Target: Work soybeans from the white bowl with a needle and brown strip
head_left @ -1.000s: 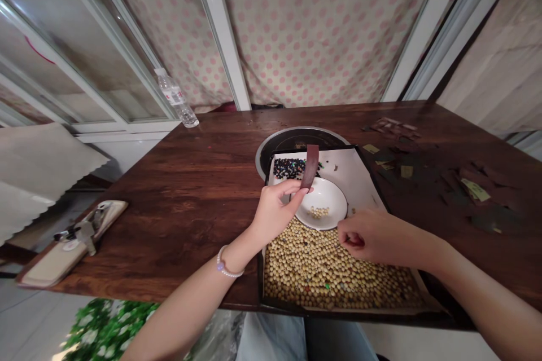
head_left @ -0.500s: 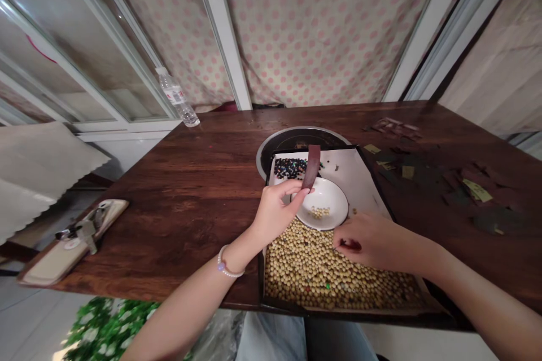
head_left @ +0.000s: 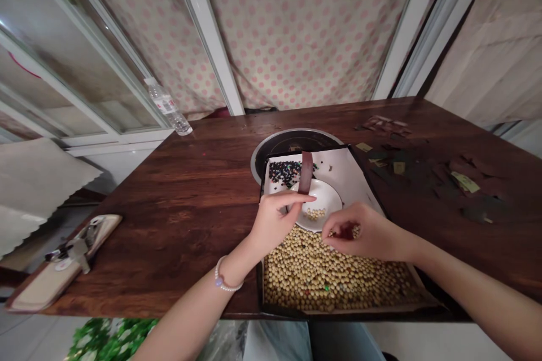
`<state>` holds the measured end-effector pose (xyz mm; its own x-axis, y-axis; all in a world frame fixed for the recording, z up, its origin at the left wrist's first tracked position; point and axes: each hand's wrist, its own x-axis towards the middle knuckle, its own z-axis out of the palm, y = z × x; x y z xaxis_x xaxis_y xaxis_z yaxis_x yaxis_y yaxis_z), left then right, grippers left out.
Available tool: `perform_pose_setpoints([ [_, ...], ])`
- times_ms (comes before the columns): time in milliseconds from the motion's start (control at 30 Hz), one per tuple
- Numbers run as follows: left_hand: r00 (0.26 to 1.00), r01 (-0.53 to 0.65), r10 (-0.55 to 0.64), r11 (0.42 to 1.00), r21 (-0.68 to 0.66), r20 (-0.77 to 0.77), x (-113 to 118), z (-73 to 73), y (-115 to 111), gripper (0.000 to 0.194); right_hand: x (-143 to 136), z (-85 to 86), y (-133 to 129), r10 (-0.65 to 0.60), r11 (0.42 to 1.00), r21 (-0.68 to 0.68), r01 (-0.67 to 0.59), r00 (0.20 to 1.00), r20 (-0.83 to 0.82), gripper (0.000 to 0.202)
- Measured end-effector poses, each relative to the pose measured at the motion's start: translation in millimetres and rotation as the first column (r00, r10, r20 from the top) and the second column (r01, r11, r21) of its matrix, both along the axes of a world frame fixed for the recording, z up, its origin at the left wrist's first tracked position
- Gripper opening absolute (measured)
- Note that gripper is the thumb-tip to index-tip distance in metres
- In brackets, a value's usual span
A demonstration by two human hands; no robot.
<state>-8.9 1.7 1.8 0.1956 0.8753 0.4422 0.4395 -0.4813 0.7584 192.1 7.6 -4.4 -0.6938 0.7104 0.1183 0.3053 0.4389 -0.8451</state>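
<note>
My left hand [head_left: 277, 220] pinches a dark reddish-brown strip [head_left: 306, 172] between thumb and fingers. The strip stands up over the left side of a white bowl [head_left: 332, 197] with a few pale beads [head_left: 315, 214] in it. My right hand [head_left: 364, 231] is closed, fingers curled towards the thumb, just right of the bowl's lower rim. Pale beads show inside its curl. Below both hands spreads a thick layer of pale round beads [head_left: 313, 276] in a black-edged tray [head_left: 368, 177]. Small dark beads [head_left: 283, 174] lie in the tray's far left corner.
A round dark disc with a silver rim [head_left: 256, 158] sits partly under the tray. Dark scraps and yellowish labels [head_left: 464, 181] lie on the wooden table [head_left: 195, 197] at right. A plastic bottle [head_left: 169, 107] stands back left; a pale board with metal objects [head_left: 63, 268] lies front left.
My right hand has turned and moved slightly up and left, nearer the bowl, and beads now show within its fingers. My left hand still holds the strip, slightly lower. The view has shifted slightly.
</note>
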Motion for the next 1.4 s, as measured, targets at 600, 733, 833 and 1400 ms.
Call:
perform_pose_setpoints([
  [600, 0.967, 0.194, -0.122, 0.921, -0.338, 0.222, 12, 5.5, -12, 0.016, 10, -3.2, 6, -0.132, 0.484, 0.836, 0.261, 0.965, -0.225, 0.015],
  [733, 0.954, 0.235, -0.155, 0.919, -0.318, 0.258, 12, 6.0, -13, 0.015, 11, -5.1, 5, -0.097, 0.457, 0.857, 0.239, 0.971, -0.219, 0.016],
  [833, 0.944, 0.252, -0.156, 0.911, -0.327, 0.291, 12, 7.4, -13, 0.014, 12, -8.9, 5, -0.074, 0.434, 0.875, 0.215, 0.976, -0.203, 0.019],
  [1400, 0.970, 0.180, -0.134, 0.955, -0.234, 0.202, 12, 9.1, -15, 0.011, 1, 1.9, -4, -0.124, 0.786, 0.542, 0.298, 0.935, -0.333, 0.008],
])
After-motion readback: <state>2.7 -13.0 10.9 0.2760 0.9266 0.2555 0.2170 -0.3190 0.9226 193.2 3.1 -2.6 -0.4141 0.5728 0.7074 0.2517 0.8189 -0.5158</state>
